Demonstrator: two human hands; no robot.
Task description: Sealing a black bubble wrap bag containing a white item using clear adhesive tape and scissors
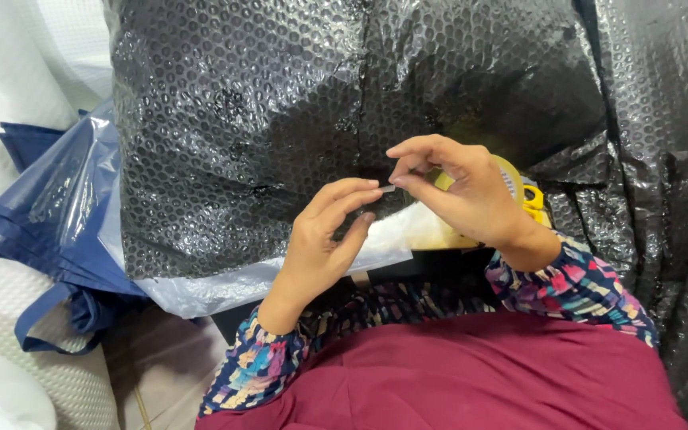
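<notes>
Tape end (386,189): pinched between both hands, in front of the black bubble-wrap bundle (280,119).
Right hand (459,187): closed on the tape roll (511,179), nearer the roll.
Left hand (324,235): fingertips closed on the free end, strip running left-right.
Around: yellow scissors (532,201), blue plastic bag (49,207).

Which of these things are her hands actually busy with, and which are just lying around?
In use:
left hand
right hand
clear tape end, pinched between both hands
tape roll
black bubble-wrapped package

Lying about:
yellow-handled scissors
folded blue bags
white padding
</notes>
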